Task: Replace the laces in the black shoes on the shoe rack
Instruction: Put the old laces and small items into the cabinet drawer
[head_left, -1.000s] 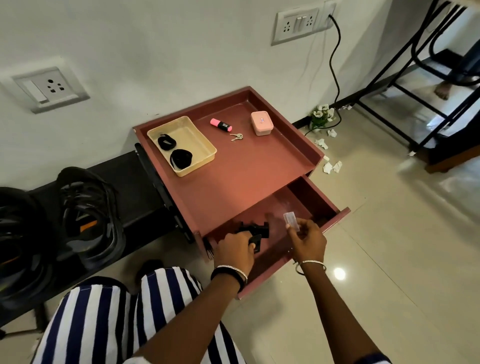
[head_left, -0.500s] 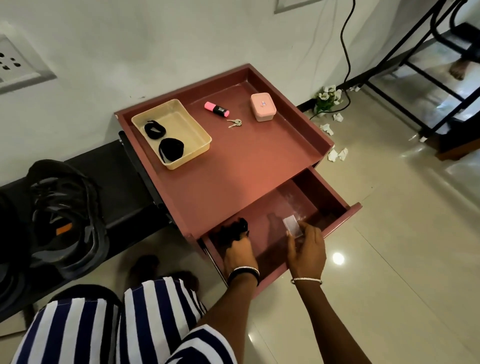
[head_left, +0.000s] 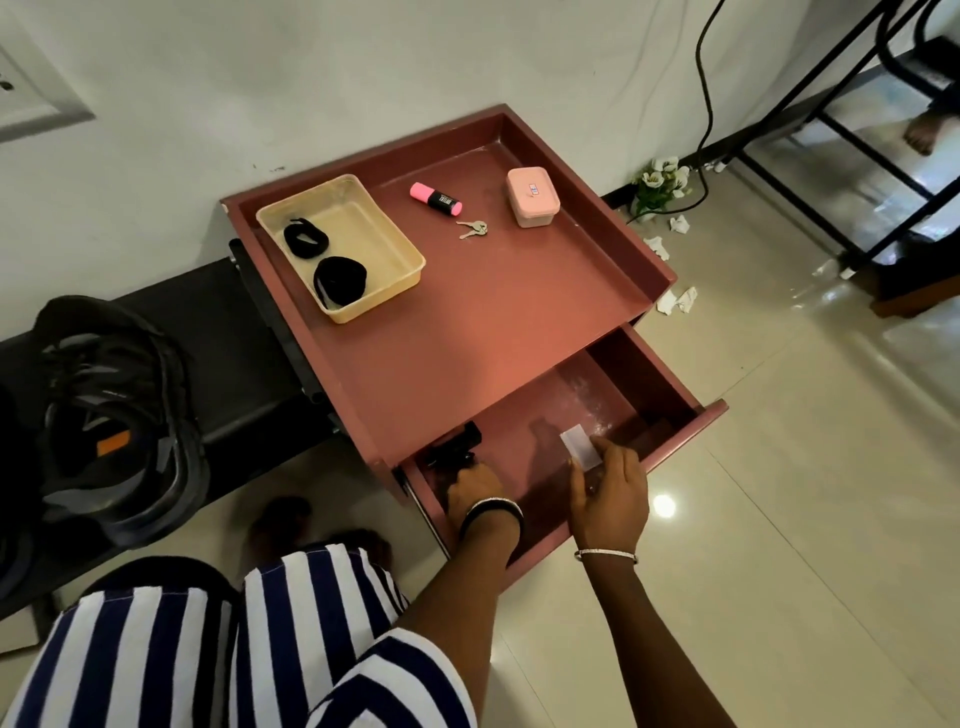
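Note:
A black shoe (head_left: 119, 415) sits on the low black shoe rack (head_left: 228, 353) at the left. Two black lace bundles (head_left: 337, 280) lie in a cream tray (head_left: 384, 244) on the red cabinet top (head_left: 467, 322). The cabinet's drawer (head_left: 670, 441) is pulled out. My left hand (head_left: 475, 493) reaches into its left part and is closed on a black bundle of laces (head_left: 452, 449). My right hand (head_left: 608, 493) is over the drawer's front, pinching a small clear plastic packet (head_left: 581, 447).
A pink highlighter (head_left: 435, 198), keys (head_left: 471, 228) and a pink box (head_left: 532, 196) lie on the cabinet top. White flowers (head_left: 660, 179) and paper scraps (head_left: 678, 300) lie on the tiled floor; a black metal frame (head_left: 831, 171) stands at the right. My striped knees are in front.
My left hand has lowered the black bundle from above the drawer down into its left part. My right hand has sunk a little with the clear packet. The view has tilted downward.

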